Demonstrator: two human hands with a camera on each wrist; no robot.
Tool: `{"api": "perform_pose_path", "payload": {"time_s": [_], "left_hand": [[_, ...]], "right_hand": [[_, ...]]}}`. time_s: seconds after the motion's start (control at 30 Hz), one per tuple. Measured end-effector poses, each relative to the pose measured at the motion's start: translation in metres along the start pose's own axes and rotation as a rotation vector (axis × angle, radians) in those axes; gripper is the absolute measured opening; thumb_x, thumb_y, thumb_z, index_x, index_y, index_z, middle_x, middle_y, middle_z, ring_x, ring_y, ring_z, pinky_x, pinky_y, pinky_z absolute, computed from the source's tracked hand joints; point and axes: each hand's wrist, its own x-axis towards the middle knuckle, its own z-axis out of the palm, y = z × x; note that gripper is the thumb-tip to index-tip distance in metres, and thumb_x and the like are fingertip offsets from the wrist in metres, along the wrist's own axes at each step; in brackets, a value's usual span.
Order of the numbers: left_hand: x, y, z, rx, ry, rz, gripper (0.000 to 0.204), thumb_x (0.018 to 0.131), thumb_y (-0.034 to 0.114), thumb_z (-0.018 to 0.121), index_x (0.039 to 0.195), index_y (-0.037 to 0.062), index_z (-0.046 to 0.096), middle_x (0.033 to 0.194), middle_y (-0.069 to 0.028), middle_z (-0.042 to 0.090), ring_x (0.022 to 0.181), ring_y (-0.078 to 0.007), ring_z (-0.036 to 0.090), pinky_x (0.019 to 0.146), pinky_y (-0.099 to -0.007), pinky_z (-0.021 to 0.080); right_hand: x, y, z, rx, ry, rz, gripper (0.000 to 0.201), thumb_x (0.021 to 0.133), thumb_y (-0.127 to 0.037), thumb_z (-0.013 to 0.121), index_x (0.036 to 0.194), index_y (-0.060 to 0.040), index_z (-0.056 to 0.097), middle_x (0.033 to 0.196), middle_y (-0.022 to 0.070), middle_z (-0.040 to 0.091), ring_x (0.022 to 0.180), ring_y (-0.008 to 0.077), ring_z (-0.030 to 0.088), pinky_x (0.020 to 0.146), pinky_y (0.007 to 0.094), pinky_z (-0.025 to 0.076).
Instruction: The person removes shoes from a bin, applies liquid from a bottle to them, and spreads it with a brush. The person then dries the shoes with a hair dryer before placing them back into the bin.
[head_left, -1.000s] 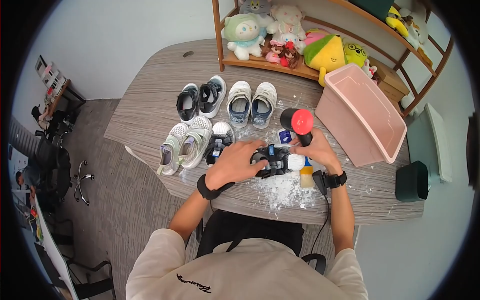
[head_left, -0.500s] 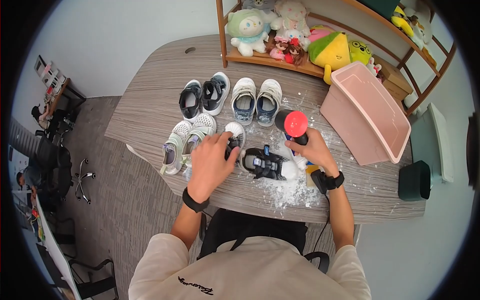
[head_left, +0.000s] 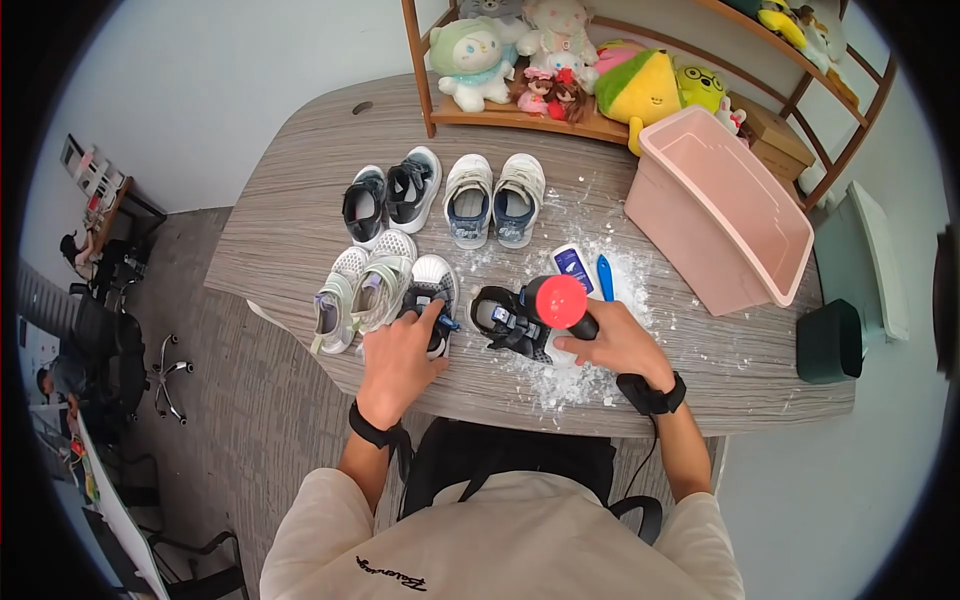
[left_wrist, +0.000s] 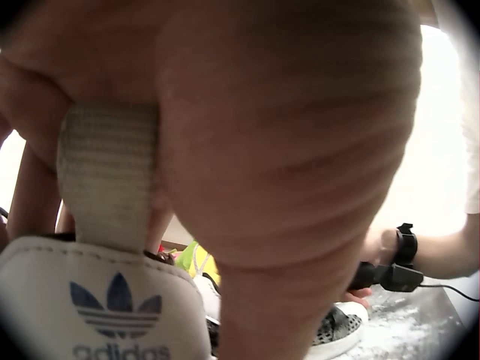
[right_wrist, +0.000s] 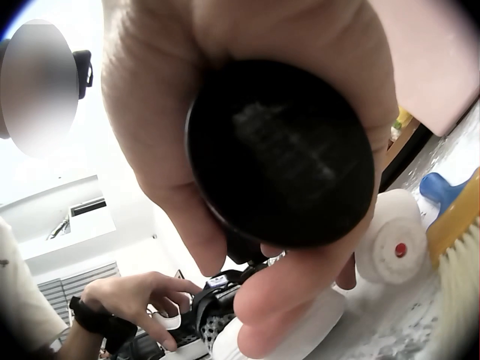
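My left hand [head_left: 428, 322] grips the heel of a black-and-white shoe [head_left: 432, 280] in the front row. The left wrist view shows that shoe's white heel with its logo [left_wrist: 97, 300] right under my palm. My right hand [head_left: 608, 342] holds a black handheld tool with a round red head [head_left: 556, 301]. The red head hangs over a black strapped shoe [head_left: 500, 318] that lies in white powder [head_left: 570, 380]. The right wrist view shows the tool's black butt end [right_wrist: 279, 150] inside my curled fingers [right_wrist: 289, 296].
Two pale shoes [head_left: 360, 290] lie left of my left hand, with two more pairs [head_left: 440, 195] behind. A white bottle [head_left: 572, 265] and a blue-handled brush [head_left: 605, 276] lie past the tool. A pink bin [head_left: 730, 200], a dark box [head_left: 828, 342] and a toy shelf [head_left: 520, 122] stand around.
My left hand let go of the black strapped shoe and moved left to the black-and-white shoe's heel. My right hand brought the red-headed tool down and nearer, over the strapped shoe.
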Motion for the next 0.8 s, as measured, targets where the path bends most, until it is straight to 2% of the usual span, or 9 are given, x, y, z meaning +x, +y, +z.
{"api": "perform_pose_path", "payload": {"time_s": [0.13, 0.17, 0.23, 0.33, 0.4, 0.53, 0.6, 0.67, 0.8], "left_hand": [[-0.003, -0.002, 0.008, 0.039, -0.062, 0.043, 0.061, 0.072, 0.019, 0.084, 0.129, 0.0171, 0.063, 0.078, -0.0109, 0.070, 0.078, -0.0359, 0.068, 0.069, -0.0438, 0.052], [-0.004, 0.001, 0.007, 0.016, -0.039, 0.042, 0.058, 0.073, 0.017, 0.083, 0.128, 0.0183, 0.064, 0.078, -0.0116, 0.070, 0.078, -0.0364, 0.067, 0.071, -0.0433, 0.051], [-0.007, 0.004, 0.001, -0.006, -0.021, 0.040, 0.055, 0.075, 0.015, 0.081, 0.127, 0.0195, 0.065, 0.078, -0.0124, 0.070, 0.078, -0.0370, 0.067, 0.074, -0.0429, 0.050], [-0.006, 0.007, -0.017, -0.087, 0.126, 0.061, 0.051, 0.077, 0.013, 0.080, 0.126, 0.0188, 0.067, 0.079, -0.0129, 0.070, 0.077, -0.0355, 0.064, 0.077, -0.0410, 0.048], [-0.005, 0.009, -0.028, -0.115, 0.276, 0.074, 0.049, 0.080, 0.010, 0.077, 0.126, 0.0176, 0.067, 0.069, -0.0115, 0.064, 0.067, -0.0324, 0.059, 0.076, -0.0387, 0.044], [-0.004, 0.012, -0.036, -0.149, 0.380, 0.153, 0.052, 0.080, 0.010, 0.078, 0.130, 0.0184, 0.065, 0.068, -0.0093, 0.060, 0.067, -0.0299, 0.057, 0.073, -0.0387, 0.043], [-0.004, 0.020, -0.042, -0.199, 0.348, 0.152, 0.048, 0.079, 0.009, 0.079, 0.125, 0.0152, 0.068, 0.077, -0.0108, 0.066, 0.073, -0.0312, 0.059, 0.076, -0.0393, 0.046], [-0.007, 0.027, -0.044, -0.210, 0.301, 0.212, 0.048, 0.078, 0.010, 0.080, 0.124, 0.0153, 0.069, 0.075, -0.0104, 0.064, 0.072, -0.0301, 0.059, 0.073, -0.0387, 0.046], [-0.017, 0.047, -0.041, -0.272, 0.273, 0.339, 0.045, 0.076, 0.010, 0.081, 0.120, 0.0142, 0.072, 0.070, -0.0084, 0.062, 0.063, -0.0288, 0.058, 0.061, -0.0377, 0.046]], "right_hand": [[0.002, 0.012, 0.011, -0.040, 0.032, -0.065, 0.051, 0.078, -0.014, 0.079, 0.124, 0.0015, 0.062, 0.083, 0.0186, 0.070, 0.057, 0.0246, 0.068, 0.064, 0.0374, 0.053], [0.000, 0.008, 0.011, -0.020, 0.046, -0.049, 0.047, 0.076, -0.014, 0.080, 0.119, 0.0003, 0.064, 0.082, 0.0201, 0.069, 0.062, 0.0307, 0.068, 0.065, 0.0392, 0.053], [0.003, 0.018, 0.014, -0.085, 0.090, -0.095, 0.044, 0.076, -0.013, 0.080, 0.115, 0.0002, 0.065, 0.083, 0.0209, 0.069, 0.067, 0.0344, 0.068, 0.067, 0.0405, 0.052], [0.002, 0.020, 0.015, -0.168, 0.160, -0.145, 0.040, 0.076, -0.013, 0.080, 0.110, 0.0003, 0.064, 0.084, 0.0225, 0.069, 0.078, 0.0405, 0.067, 0.070, 0.0431, 0.051], [0.002, 0.019, 0.014, -0.184, 0.184, -0.150, 0.038, 0.076, -0.013, 0.081, 0.108, 0.0006, 0.064, 0.085, 0.0233, 0.069, 0.083, 0.0429, 0.066, 0.072, 0.0445, 0.051], [0.010, 0.027, 0.020, -0.164, 0.331, -0.218, 0.043, 0.077, -0.015, 0.081, 0.113, 0.0002, 0.063, 0.089, 0.0231, 0.070, 0.084, 0.0412, 0.068, 0.075, 0.0443, 0.051], [0.013, 0.029, 0.024, -0.089, 0.399, -0.262, 0.045, 0.077, -0.016, 0.081, 0.115, -0.0001, 0.063, 0.091, 0.0226, 0.070, 0.083, 0.0400, 0.068, 0.076, 0.0443, 0.052], [0.015, 0.027, 0.028, 0.030, 0.315, -0.121, 0.044, 0.083, -0.012, 0.079, 0.120, 0.0038, 0.062, 0.098, 0.0150, 0.072, 0.084, 0.0243, 0.072, 0.066, 0.0334, 0.056], [0.018, 0.024, 0.029, 0.354, 0.276, -0.074, 0.040, 0.087, -0.011, 0.076, 0.120, 0.0065, 0.061, 0.108, 0.0137, 0.070, 0.089, 0.0195, 0.072, 0.064, 0.0291, 0.058]]}}
